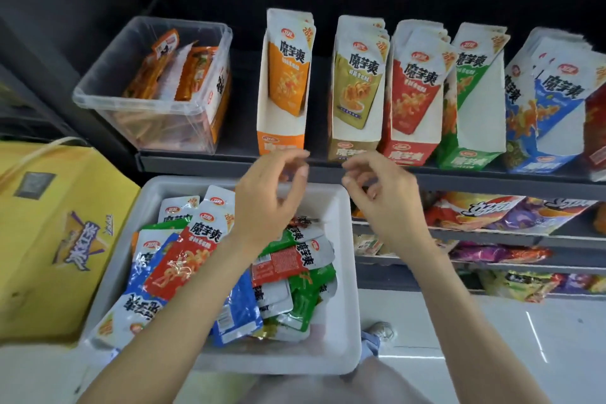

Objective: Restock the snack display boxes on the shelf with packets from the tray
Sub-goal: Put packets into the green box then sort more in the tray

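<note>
Snack packets [183, 259] fill the white tray [341, 321] below the dark shelf [459, 175] of display boxes [282, 144]; left hand [269, 203] and right hand [383, 197] hover loose-fingered, grasping nothing, above pale floor [492, 354].

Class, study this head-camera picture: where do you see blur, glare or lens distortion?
Head view: both hands, left and right, are motion-blurred at the fingers; the shelf edge bows from the wide lens; glare streaks the floor; the shelf's back is dark, while the tray is evenly lit.

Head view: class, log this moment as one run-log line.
left hand: empty, above tray | right hand: empty, beside it | mixed packets: in tray | orange display box: few packets
</note>
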`<state>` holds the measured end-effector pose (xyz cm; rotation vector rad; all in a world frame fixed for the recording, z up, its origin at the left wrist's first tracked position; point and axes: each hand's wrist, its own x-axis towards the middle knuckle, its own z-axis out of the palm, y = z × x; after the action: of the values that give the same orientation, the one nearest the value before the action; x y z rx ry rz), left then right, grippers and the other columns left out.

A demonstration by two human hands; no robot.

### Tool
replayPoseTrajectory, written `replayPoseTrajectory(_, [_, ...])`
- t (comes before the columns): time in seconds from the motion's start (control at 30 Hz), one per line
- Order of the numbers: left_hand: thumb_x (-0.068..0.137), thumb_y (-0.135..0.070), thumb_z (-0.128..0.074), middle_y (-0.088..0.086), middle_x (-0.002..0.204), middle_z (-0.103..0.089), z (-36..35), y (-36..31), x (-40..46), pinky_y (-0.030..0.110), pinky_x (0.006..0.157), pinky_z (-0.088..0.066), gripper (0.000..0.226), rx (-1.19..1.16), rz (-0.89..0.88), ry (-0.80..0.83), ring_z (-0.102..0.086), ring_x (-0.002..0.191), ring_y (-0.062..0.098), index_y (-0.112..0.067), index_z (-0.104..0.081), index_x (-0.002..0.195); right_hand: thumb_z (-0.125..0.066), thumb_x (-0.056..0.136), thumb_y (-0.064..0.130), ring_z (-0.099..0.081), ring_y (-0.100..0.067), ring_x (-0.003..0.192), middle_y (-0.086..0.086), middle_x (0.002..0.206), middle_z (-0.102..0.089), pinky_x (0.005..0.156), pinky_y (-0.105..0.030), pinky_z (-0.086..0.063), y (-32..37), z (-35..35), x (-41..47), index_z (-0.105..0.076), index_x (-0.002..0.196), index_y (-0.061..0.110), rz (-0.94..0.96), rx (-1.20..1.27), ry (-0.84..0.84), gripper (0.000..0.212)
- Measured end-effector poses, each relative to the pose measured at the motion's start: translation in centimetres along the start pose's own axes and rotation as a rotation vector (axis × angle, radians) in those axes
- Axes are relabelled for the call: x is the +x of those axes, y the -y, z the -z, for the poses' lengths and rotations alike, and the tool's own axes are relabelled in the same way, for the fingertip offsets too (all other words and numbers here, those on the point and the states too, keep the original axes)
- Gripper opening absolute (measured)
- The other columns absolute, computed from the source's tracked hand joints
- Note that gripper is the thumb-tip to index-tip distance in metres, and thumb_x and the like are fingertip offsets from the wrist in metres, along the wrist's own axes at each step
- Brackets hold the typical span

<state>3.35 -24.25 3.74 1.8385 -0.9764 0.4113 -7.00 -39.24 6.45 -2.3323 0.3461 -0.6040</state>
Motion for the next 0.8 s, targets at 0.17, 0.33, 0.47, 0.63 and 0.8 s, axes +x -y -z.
replayPoseTrajectory(0.17, [0.082,-0.05,-0.048,-0.005,0.103,-0.066,3.8,2.8,-6.2,0.028,0.085,-0.045,0.046,0.231,0.171,0.454,-0.052,0.097,0.006,-0.019,-0.063,0.112,-0.063,0.088,0.027,-0.052,-0.014,0.113,0.005,0.123,-0.057,0.093,-0.033,-0.045,-0.9,-4.3,-2.9,-0.056,0.123,0.023,0.084,-0.233,0.588,0.036])
replayPoseTrajectory(0.33, [0.076,-0.064,-0.057,-0.007,0.129,-0.053,4.5,3.8,-10.0,0.034,0.104,-0.036,0.063,0.4,0.276,0.793,-0.043,0.122,0.015,-0.03,-0.051,0.129,-0.066,0.085,0.038,-0.05,-0.023,0.116,-0.003,0.129,-0.052,0.091,-0.036,-0.04,-0.8,-7.1,-4.1,-0.045,0.13,0.019,0.185,-0.624,0.798,0.052])
replayPoseTrajectory(0.47, [0.075,-0.05,-0.071,-0.003,0.117,-0.062,3.2,3.6,-11.2,0.037,0.095,-0.045,0.052,0.421,0.157,0.765,-0.052,0.111,0.02,-0.024,-0.061,0.119,-0.063,0.087,0.024,-0.065,-0.022,0.089,0.0,0.098,-0.069,0.077,-0.033,-0.043,-0.7,-8.0,-4.3,-0.06,0.101,0.021,0.303,-0.802,0.688,0.015])
replayPoseTrajectory(0.63, [0.09,-0.04,-0.053,-0.007,0.09,-0.072,4.2,3.2,-9.0,0.01,0.068,-0.046,0.032,0.201,0.232,0.305,-0.064,0.075,0.002,-0.018,-0.072,0.105,-0.064,0.087,0.018,-0.061,-0.007,0.074,0.01,0.083,-0.07,0.072,-0.023,-0.044,-0.8,-5.0,-3.1,-0.07,0.092,0.02,0.22,-0.153,0.104,0.007])
replayPoseTrajectory(0.8, [0.087,-0.026,-0.064,-0.032,0.082,-0.063,4.5,2.2,-7.1,0.009,0.069,-0.049,0.017,-0.141,0.64,0.256,-0.062,0.079,-0.013,-0.028,-0.069,0.104,-0.073,0.082,0.024,-0.065,-0.002,0.08,0.014,0.089,-0.068,0.072,-0.02,-0.053,0.3,-2.1,-1.5,-0.055,0.116,0.029,-0.305,0.371,0.086,0.039])
